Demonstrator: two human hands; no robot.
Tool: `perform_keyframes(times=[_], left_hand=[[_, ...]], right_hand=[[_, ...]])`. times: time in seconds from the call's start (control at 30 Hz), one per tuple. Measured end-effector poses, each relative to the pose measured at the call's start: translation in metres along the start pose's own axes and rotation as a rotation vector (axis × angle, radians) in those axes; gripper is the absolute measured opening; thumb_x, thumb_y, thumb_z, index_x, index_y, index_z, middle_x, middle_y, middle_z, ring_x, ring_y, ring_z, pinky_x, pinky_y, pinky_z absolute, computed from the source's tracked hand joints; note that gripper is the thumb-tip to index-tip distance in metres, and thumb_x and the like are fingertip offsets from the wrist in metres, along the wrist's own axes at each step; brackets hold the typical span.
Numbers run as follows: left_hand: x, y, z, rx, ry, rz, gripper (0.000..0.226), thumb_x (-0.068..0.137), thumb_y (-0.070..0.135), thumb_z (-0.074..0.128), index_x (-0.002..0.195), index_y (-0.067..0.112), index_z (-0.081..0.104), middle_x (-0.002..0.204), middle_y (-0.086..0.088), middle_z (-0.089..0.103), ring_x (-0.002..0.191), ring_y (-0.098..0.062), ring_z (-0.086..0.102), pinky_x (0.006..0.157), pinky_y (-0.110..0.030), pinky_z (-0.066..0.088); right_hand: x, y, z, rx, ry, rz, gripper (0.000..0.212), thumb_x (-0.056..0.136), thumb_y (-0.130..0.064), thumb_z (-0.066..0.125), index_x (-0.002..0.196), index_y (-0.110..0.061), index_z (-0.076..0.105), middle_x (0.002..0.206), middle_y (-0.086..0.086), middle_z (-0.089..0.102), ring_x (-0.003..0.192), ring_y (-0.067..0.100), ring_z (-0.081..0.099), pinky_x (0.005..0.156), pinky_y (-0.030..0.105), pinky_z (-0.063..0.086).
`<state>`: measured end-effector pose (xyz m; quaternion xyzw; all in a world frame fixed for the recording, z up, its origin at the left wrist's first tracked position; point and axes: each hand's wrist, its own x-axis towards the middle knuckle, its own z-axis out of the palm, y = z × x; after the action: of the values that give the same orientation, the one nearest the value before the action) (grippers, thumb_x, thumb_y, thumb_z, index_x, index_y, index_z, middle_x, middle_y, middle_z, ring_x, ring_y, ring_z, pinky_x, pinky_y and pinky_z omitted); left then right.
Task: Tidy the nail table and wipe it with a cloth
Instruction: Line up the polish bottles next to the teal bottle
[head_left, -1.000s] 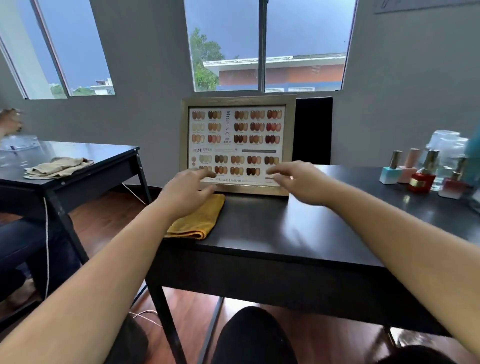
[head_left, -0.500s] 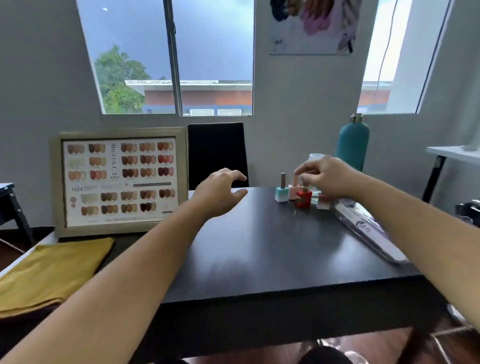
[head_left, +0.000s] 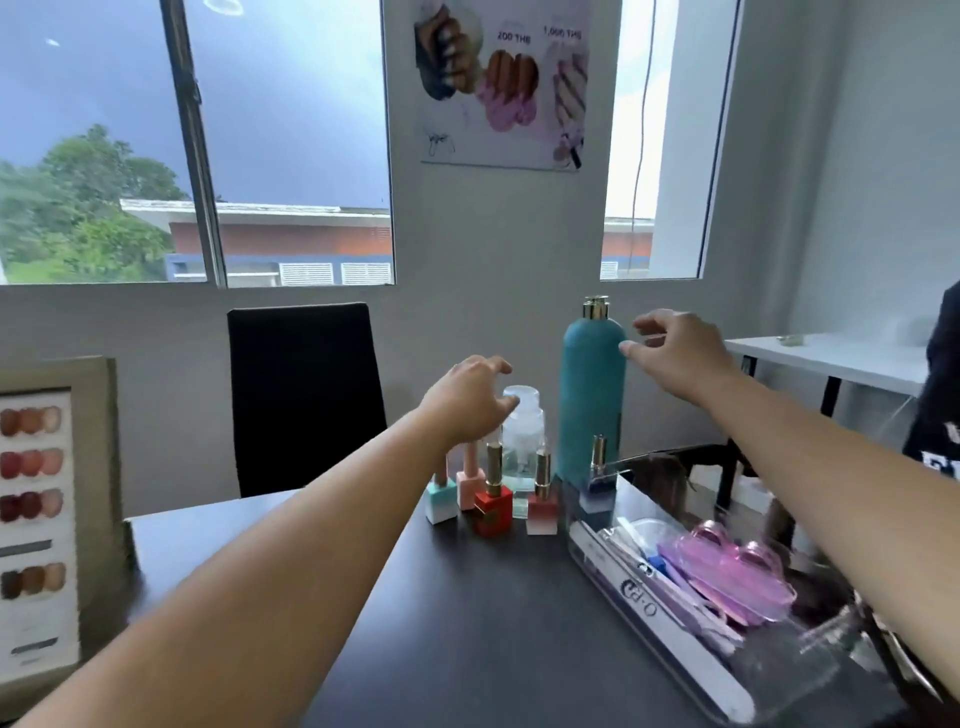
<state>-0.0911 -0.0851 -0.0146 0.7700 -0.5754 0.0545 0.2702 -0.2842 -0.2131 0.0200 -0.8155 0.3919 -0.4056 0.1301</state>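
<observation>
On the black nail table stand several nail polish bottles, a clear pump bottle and a tall teal bottle. My left hand hovers over the polish bottles, fingers curled and apart, close to the clear bottle's cap, holding nothing. My right hand is open just right of the teal bottle's shoulder, thumb near its side. A clear tray at the right holds nail files and pink clips. No cloth is in view.
A framed nail colour chart leans at the table's left end. A black chair stands behind the table against the wall. A white table and a person in a dark shirt are at the far right.
The view has swung right, away from the chart and the yellow cloth. Both hands moved from the chart toward the bottles; the right hand rose from the polish bottles to the teal bottle.
</observation>
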Motion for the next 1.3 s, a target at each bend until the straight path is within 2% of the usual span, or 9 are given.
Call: perform_keyframes(times=[0.13,0.23,0.37,0.43,0.7,0.8,0.93,1.13,1.3], left_hand=[[0.045,0.005,0.016,-0.016,-0.059,0.007,0.044,0.092,0.031,0.052,0.134,0.016,0.047,0.138,-0.008,0.05,0.128,-0.026,0.043,0.105,-0.034,0.033],[0.064,0.007,0.024,-0.004,-0.145,-0.004,0.041,0.093,0.032,0.051,0.129,0.013,0.053,0.134,-0.007,0.055,0.123,-0.026,0.048,0.103,-0.032,0.038],[0.082,0.005,0.027,-0.06,-0.24,-0.081,0.033,0.084,0.025,0.066,0.114,0.012,0.066,0.116,-0.006,0.066,0.086,-0.02,0.06,0.07,-0.026,0.053],[0.087,0.005,0.027,-0.109,-0.259,-0.116,0.035,0.079,0.023,0.073,0.112,0.011,0.067,0.112,-0.008,0.066,0.078,-0.02,0.062,0.062,-0.024,0.054],[0.101,0.007,0.04,-0.243,-0.239,-0.157,0.041,0.078,0.023,0.075,0.111,0.001,0.065,0.111,-0.013,0.066,0.089,-0.027,0.067,0.072,-0.028,0.057],[0.107,0.007,0.044,-0.258,-0.219,-0.16,0.039,0.078,0.022,0.075,0.11,0.002,0.066,0.111,-0.013,0.066,0.086,-0.025,0.066,0.073,-0.028,0.058],[0.111,0.005,0.047,-0.267,-0.206,-0.17,0.038,0.077,0.022,0.076,0.108,0.003,0.066,0.109,-0.013,0.066,0.074,-0.02,0.062,0.068,-0.025,0.056],[0.114,0.001,0.051,-0.276,-0.189,-0.157,0.037,0.078,0.022,0.075,0.11,0.005,0.066,0.11,-0.011,0.065,0.078,-0.02,0.062,0.067,-0.024,0.056],[0.115,0.0,0.051,-0.253,-0.18,-0.15,0.037,0.078,0.024,0.075,0.107,0.004,0.065,0.108,-0.011,0.066,0.071,-0.019,0.061,0.058,-0.02,0.054]], right_hand=[[0.028,0.019,0.015,0.075,-0.144,0.062,0.069,0.079,-0.042,0.071,0.136,-0.014,0.045,0.133,0.005,0.055,0.117,0.024,0.054,0.098,0.037,0.044],[0.037,0.024,0.027,0.202,-0.251,0.067,0.069,0.074,-0.041,0.076,0.133,-0.022,0.044,0.129,0.003,0.055,0.109,0.021,0.056,0.088,0.038,0.05],[0.044,0.024,0.041,0.32,-0.332,0.143,0.074,0.066,-0.034,0.084,0.125,-0.03,0.04,0.119,0.001,0.052,0.105,0.024,0.055,0.068,0.042,0.058],[0.048,0.024,0.044,0.312,-0.351,0.163,0.075,0.063,-0.032,0.085,0.121,-0.031,0.039,0.118,0.002,0.051,0.105,0.026,0.056,0.065,0.048,0.059],[0.063,0.024,0.057,0.273,-0.345,0.159,0.077,0.068,-0.029,0.082,0.128,-0.027,0.034,0.122,0.008,0.048,0.107,0.03,0.054,0.068,0.053,0.058],[0.07,0.024,0.063,0.256,-0.337,0.158,0.079,0.069,-0.029,0.081,0.131,-0.026,0.033,0.124,0.008,0.047,0.108,0.031,0.053,0.069,0.052,0.058],[0.078,0.025,0.066,0.28,-0.359,0.168,0.079,0.069,-0.028,0.081,0.132,-0.027,0.032,0.125,0.006,0.046,0.109,0.03,0.052,0.069,0.054,0.058],[0.082,0.027,0.07,0.318,-0.371,0.183,0.079,0.07,-0.026,0.081,0.132,-0.028,0.032,0.127,0.006,0.046,0.113,0.03,0.051,0.073,0.056,0.057],[0.08,0.025,0.072,0.302,-0.354,0.187,0.079,0.071,-0.029,0.08,0.132,-0.026,0.031,0.127,0.007,0.045,0.112,0.031,0.052,0.073,0.055,0.057]])
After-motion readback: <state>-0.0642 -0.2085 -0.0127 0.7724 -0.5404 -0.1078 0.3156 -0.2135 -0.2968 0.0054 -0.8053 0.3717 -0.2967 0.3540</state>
